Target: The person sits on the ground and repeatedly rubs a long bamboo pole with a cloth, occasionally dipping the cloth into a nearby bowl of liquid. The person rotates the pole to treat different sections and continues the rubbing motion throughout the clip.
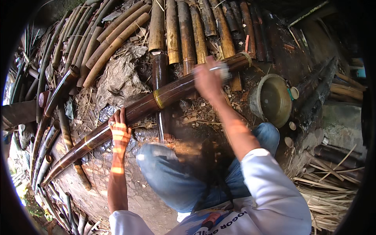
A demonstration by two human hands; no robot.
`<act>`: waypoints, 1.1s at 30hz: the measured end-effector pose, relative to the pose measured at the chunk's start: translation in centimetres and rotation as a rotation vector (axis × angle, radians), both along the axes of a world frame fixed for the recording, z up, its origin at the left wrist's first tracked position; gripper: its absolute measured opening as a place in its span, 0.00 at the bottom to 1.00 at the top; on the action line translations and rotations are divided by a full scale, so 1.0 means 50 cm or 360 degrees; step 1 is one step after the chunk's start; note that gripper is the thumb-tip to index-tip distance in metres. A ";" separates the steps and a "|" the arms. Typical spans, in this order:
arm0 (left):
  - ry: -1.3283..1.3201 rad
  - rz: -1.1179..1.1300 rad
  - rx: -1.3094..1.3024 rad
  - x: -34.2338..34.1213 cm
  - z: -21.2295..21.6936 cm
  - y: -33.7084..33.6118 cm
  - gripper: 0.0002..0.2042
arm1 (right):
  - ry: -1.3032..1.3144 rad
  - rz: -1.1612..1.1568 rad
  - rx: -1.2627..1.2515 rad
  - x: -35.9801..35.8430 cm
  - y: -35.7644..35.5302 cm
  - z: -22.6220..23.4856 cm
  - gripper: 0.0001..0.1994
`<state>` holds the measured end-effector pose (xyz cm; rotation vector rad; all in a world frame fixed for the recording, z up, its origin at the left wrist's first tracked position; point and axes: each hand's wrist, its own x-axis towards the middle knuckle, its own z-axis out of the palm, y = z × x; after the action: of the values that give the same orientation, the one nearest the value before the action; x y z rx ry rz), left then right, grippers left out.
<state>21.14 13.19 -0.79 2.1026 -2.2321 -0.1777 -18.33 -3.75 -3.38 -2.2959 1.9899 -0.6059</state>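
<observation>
A long, dark, wet bamboo pole [178,93] lies slantwise before me, from the lower left up to the right. A pale yellow-green ring marks one of its joints. My left hand [120,126] grips the pole left of that ring, its fingers over the top. Further right, my right hand [208,80] is at the pole, smeared by motion. It is closed on a blurred grey-white thing [222,72] against the bamboo, whose kind I cannot make out. Under the pole, a shorter dark bamboo piece [160,74] runs crosswise.
A round tub [256,100] of murky water stands by my right knee. Bamboo poles [187,33] lie side by side at the back, and more bamboo [51,98] crowds the left. A crumpled sack [121,74] lies behind the pole. Thin strips [325,196] are heaped lower right.
</observation>
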 end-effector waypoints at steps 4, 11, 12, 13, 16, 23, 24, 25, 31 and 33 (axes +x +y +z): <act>-0.0159 0.0121 -0.0116 -0.017 -0.038 0.027 0.52 | 0.0327 -0.0106 -0.0128 -0.247 -0.126 0.042 0.16; -0.0198 0.0182 -0.0246 -0.043 -0.049 0.061 0.47 | -0.0147 0.0669 0.0291 0.316 0.144 -0.028 0.15; -0.0185 0.0146 -0.0250 -0.038 -0.046 0.057 0.46 | -0.0352 0.0798 0.0252 0.347 0.160 -0.028 0.16; -0.0078 0.0160 -0.0276 -0.037 -0.047 0.063 0.43 | -0.0266 0.0816 0.0313 0.333 0.158 -0.018 0.15; -0.0196 0.0154 -0.0254 -0.024 -0.070 0.076 0.42 | 0.0029 0.0303 0.0288 0.102 0.065 0.043 0.14; -0.0200 0.0246 -0.0603 -0.057 -0.142 0.103 0.46 | 0.0291 0.0050 0.0865 -0.051 -0.021 0.079 0.16; -0.0203 0.0303 -0.0537 -0.058 -0.128 0.101 0.47 | 0.0269 0.0371 0.0842 0.043 0.022 0.058 0.15; -0.0203 0.0319 -0.0384 -0.061 -0.110 0.100 0.49 | 0.0199 0.0445 0.0716 0.144 0.071 0.036 0.16; -0.0316 -0.0075 0.0301 0.034 -0.003 -0.001 0.54 | -0.0081 0.0642 0.0380 0.177 0.145 -0.006 0.16; 0.0117 -0.0079 0.0292 0.054 -0.008 -0.016 0.53 | -0.0092 0.0268 0.0385 -0.017 0.070 0.022 0.16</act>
<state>23.87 12.41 -1.20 2.0884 -2.3067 -0.4721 -19.16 -0.27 -2.30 -2.2411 1.7160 -0.3902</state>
